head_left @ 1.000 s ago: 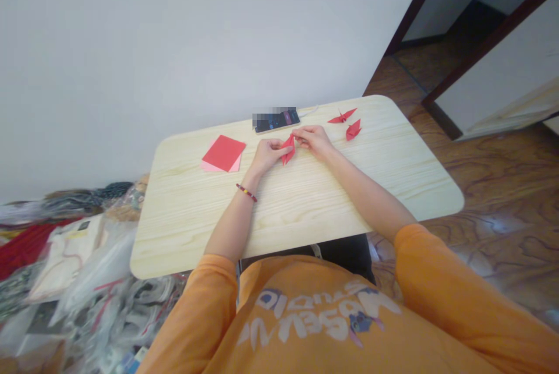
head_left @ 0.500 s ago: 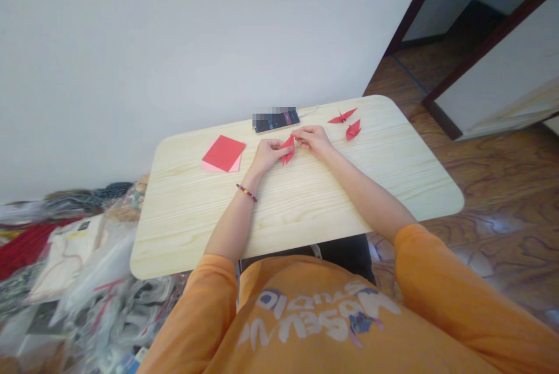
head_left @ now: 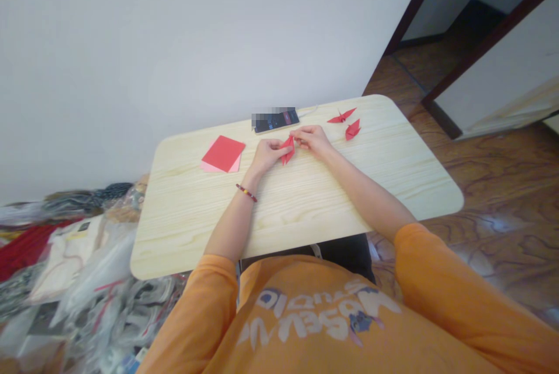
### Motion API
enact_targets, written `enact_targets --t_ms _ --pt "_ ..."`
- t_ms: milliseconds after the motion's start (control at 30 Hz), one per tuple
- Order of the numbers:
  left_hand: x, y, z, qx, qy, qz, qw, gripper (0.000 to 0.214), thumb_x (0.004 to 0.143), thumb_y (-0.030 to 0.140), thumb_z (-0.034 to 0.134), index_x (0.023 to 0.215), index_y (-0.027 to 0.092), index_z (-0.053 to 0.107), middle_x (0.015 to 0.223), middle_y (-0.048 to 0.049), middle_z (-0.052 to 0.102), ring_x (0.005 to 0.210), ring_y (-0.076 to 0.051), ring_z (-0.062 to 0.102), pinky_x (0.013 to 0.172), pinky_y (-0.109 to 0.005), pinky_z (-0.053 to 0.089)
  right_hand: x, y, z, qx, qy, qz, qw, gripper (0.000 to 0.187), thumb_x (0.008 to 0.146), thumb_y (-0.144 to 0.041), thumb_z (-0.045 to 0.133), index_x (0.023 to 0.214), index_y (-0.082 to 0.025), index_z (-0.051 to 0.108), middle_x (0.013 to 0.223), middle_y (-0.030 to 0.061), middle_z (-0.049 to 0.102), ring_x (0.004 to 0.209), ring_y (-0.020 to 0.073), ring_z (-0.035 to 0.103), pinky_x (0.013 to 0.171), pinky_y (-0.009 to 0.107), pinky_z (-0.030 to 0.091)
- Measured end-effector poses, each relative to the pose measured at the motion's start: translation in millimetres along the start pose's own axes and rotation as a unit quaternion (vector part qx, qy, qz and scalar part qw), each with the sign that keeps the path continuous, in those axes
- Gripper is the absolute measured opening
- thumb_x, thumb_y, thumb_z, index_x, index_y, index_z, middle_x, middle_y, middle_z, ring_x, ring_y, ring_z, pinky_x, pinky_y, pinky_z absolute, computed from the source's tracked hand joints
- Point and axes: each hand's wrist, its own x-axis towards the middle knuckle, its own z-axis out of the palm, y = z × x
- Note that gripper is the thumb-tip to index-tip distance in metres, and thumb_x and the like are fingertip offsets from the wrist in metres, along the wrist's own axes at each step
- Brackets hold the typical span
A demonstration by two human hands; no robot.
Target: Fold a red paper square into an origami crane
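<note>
Between my two hands is a red folded paper (head_left: 287, 155), its narrow points directed down toward me. My left hand (head_left: 267, 156) pinches its left side between thumb and fingers. With thumb and fingertips, my right hand (head_left: 311, 139) pinches the upper tip of the same paper; the exact fold there is too small to make out. To the right of my right hand lie a red paper crane (head_left: 342, 116) with spread wings and a second, more compact red folded paper piece (head_left: 353, 130). Left of my left hand rests a stack of red and pink square paper (head_left: 224, 153).
A phone (head_left: 276, 121) with a white cable lies at the back of the pale wooden table (head_left: 305, 211), close to the wall. Plastic bags and clothes (head_left: 105, 281) are piled on the left, below the table. A doorway stands at the right.
</note>
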Motion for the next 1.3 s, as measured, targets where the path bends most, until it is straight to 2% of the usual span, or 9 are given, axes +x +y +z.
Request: enact_targets --t_ms 500,833,967,1100,1300 --pt "-0.4 0.2 -1.2 0.019 0.002 -0.009 1.000 0.032 0.058 0.043 0.078 0.065 0.013 0.070 0.063 -0.0038 0.068 0.054 -0.010 0.054 0.054 -0.022 0.037 0.7 -0.9 0.1 0.012 0.010 0.011 1.000 0.018 0.068 -0.021 0.072 0.057 -0.010 0.063 0.048 -0.0016 0.051 0.042 0.0035 0.040 0.036 0.016 0.020" --pt "-0.3 -0.1 -1.7 0.002 0.001 -0.006 1.000 0.031 0.058 0.042 0.079 0.065 0.013 0.070 0.062 -0.0031 0.067 0.053 -0.009 0.053 0.055 -0.022 0.037 -0.3 -3.8 0.8 0.027 0.018 0.036 0.999 0.019 0.073 -0.025 0.072 0.065 -0.010 0.065 0.057 -0.0001 0.056 0.046 0.0033 0.042 0.035 0.015 0.022" --pt "-1.5 1.2 -1.7 0.003 -0.002 -0.006 1.000 0.031 0.059 0.042 0.078 0.064 0.013 0.069 0.062 -0.0035 0.067 0.053 -0.010 0.053 0.055 -0.023 0.037 -1.0 -5.2 -0.2 0.024 0.013 0.031 0.999 0.026 0.070 -0.032 0.076 0.064 -0.010 0.065 0.056 0.0000 0.056 0.045 0.0034 0.042 0.035 0.015 0.021" --pt "-1.4 0.5 -2.3 0.015 0.006 -0.001 1.000 0.031 0.059 0.042 0.078 0.064 0.013 0.070 0.061 -0.0033 0.067 0.053 -0.009 0.053 0.053 -0.022 0.036 -1.5 -4.4 0.1 -0.009 -0.003 0.026 1.000 0.020 0.064 -0.024 0.080 0.065 -0.010 0.066 0.047 -0.0028 0.050 0.042 0.0036 0.038 0.035 0.016 0.020" --pt "0.6 -1.9 -3.1 0.000 -0.006 -0.003 1.000 0.031 0.060 0.042 0.078 0.066 0.013 0.071 0.063 -0.0032 0.068 0.053 -0.009 0.053 0.054 -0.022 0.038 -0.4 -3.7 1.1 -0.008 0.005 0.029 1.000 0.018 0.068 -0.021 0.076 0.062 -0.010 0.063 0.047 -0.0031 0.049 0.042 0.0037 0.038 0.035 0.016 0.019"
